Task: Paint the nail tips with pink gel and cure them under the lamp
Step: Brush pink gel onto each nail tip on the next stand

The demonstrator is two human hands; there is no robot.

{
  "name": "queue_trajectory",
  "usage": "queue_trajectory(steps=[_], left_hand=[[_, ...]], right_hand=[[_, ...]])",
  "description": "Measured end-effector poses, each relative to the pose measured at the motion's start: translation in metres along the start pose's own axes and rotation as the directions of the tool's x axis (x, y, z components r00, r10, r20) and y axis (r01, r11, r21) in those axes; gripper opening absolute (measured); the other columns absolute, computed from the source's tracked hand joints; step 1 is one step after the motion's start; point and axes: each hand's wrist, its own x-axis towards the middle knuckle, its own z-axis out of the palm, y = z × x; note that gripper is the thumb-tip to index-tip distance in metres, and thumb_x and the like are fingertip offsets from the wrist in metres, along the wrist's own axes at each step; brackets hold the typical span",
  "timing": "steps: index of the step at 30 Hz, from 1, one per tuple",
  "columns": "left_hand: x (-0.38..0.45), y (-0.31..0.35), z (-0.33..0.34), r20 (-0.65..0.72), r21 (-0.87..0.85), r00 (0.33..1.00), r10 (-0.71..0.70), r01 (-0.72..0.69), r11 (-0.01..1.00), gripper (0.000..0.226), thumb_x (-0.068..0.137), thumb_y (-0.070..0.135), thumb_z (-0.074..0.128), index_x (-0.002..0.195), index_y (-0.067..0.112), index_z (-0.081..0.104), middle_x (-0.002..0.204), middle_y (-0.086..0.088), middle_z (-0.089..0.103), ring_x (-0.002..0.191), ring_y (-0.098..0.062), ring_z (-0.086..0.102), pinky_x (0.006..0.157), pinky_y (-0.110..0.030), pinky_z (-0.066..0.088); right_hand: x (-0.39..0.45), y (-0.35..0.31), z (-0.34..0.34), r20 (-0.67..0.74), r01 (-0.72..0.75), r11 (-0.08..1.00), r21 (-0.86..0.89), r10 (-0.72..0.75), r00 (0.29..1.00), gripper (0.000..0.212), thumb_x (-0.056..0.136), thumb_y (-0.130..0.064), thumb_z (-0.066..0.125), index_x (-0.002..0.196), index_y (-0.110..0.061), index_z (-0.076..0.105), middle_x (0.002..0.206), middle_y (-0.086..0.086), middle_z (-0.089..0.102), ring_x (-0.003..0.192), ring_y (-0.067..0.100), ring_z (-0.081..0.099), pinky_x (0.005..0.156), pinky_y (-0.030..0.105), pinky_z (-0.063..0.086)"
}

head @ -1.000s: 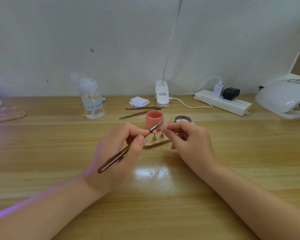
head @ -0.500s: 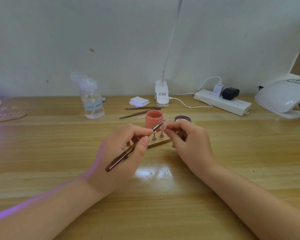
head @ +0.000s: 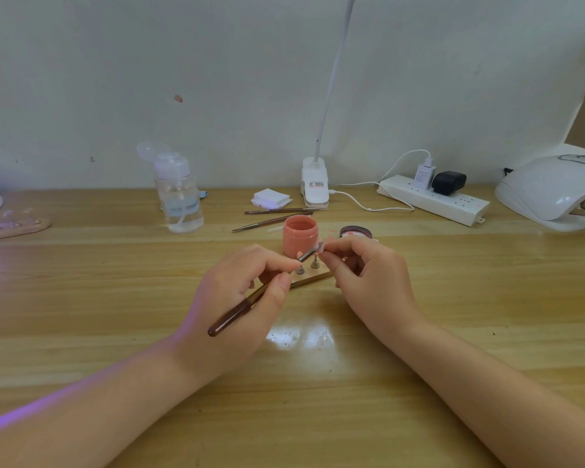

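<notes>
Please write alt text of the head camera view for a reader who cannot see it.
The left hand holds a thin brown-handled brush to a small clear nail tip pinched by the right hand, above a wooden table. Behind them stands an open pink gel jar.

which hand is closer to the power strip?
Right. The right hand sits below-left of the power strip, pinching a nail tip; the left hand, gripping the brush, lies farther left.
</notes>
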Motion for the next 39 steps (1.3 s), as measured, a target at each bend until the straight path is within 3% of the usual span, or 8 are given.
queue_trajectory(steps=[4,8,14,20,24,29,34,39], left_hand=[[-0.0027,0.0005,-0.0017,-0.025,-0.064,1.0,-0.001,-0.001,0.998,0.022,0.086,0.027,0.048,0.089,0.018,0.068,0.077,0.013,0.065,0.077,-0.007,0.06,0.071,-0.014,0.044],[-0.0011,0.0041,0.0001,-0.059,-0.111,0.996,-0.074,0.067,0.992,0.017,0.09,0.032,0.051,0.1,0.032,0.065,0.087,0.013,0.067,0.079,-0.007,0.06,0.071,-0.011,0.043],[-0.0013,0.0028,0.0007,0.019,-0.097,0.996,-0.091,0.092,0.991,0.015,0.089,0.03,0.054,0.096,0.029,0.066,0.088,0.016,0.067,0.079,-0.003,0.059,0.072,-0.008,0.041],[-0.0019,0.006,-0.0002,-0.055,-0.189,0.989,-0.135,0.122,0.974,0.017,0.088,0.034,0.051,0.096,0.028,0.066,0.086,0.014,0.069,0.077,-0.002,0.06,0.07,-0.008,0.041],[-0.0015,0.0049,0.002,-0.013,-0.231,0.981,-0.193,0.185,0.955,0.014,0.089,0.025,0.055,0.096,0.03,0.067,0.085,0.01,0.07,0.072,0.0,0.059,0.066,-0.007,0.042],[-0.0018,0.0045,-0.002,-0.04,-0.275,0.986,-0.161,0.144,0.95,0.02,0.085,0.034,0.049,0.087,0.025,0.066,0.077,0.008,0.069,0.074,-0.007,0.063,0.068,-0.018,0.048],[0.0009,0.0056,0.0021,-0.057,-0.342,0.969,-0.242,0.209,0.916,0.013,0.091,0.026,0.055,0.095,0.025,0.067,0.083,0.01,0.072,0.081,-0.002,0.066,0.071,-0.011,0.047],[-0.0016,0.0038,-0.0001,-0.039,-0.336,0.974,-0.221,0.196,0.921,0.019,0.086,0.035,0.052,0.087,0.025,0.067,0.079,0.005,0.071,0.077,-0.006,0.065,0.073,-0.018,0.05]], right_hand=[[0.0002,0.0011,-0.0003,0.021,-0.027,0.999,0.025,0.026,0.999,0.007,0.087,-0.014,0.07,0.092,-0.018,0.074,0.061,-0.018,0.06,0.057,0.011,0.057,0.061,0.028,0.049],[-0.0007,-0.0008,-0.0006,0.028,-0.03,0.998,0.051,0.029,0.999,0.008,0.088,-0.013,0.069,0.091,-0.019,0.073,0.065,-0.015,0.063,0.056,0.013,0.058,0.063,0.035,0.051],[-0.0008,-0.0015,-0.0011,0.028,-0.032,0.999,0.036,0.031,0.999,0.009,0.088,-0.013,0.069,0.091,-0.021,0.073,0.066,-0.014,0.064,0.057,0.012,0.059,0.061,0.03,0.05],[-0.0012,-0.0014,0.0002,0.031,-0.049,0.995,0.083,0.046,0.998,0.005,0.088,-0.017,0.07,0.091,-0.018,0.074,0.074,-0.008,0.069,0.057,0.016,0.058,0.063,0.04,0.052],[-0.002,-0.0014,0.0003,0.032,-0.055,0.993,0.108,0.052,0.998,0.006,0.088,-0.017,0.069,0.091,-0.019,0.074,0.075,-0.008,0.069,0.058,0.016,0.058,0.064,0.043,0.053],[-0.0012,-0.0022,0.0004,0.043,-0.077,0.985,0.151,0.071,0.997,0.008,0.088,-0.021,0.069,0.086,-0.029,0.071,0.076,-0.007,0.069,0.057,0.019,0.06,0.064,0.044,0.053],[-0.001,-0.0022,0.0009,0.049,-0.072,0.984,0.163,0.064,0.997,0.007,0.089,-0.021,0.069,0.087,-0.027,0.072,0.074,-0.007,0.069,0.056,0.018,0.059,0.063,0.043,0.053],[-0.0009,-0.0042,-0.0004,0.055,-0.063,0.986,0.155,0.055,0.997,0.015,0.089,-0.019,0.068,0.084,-0.034,0.068,0.073,-0.012,0.067,0.056,0.016,0.06,0.063,0.041,0.053]])
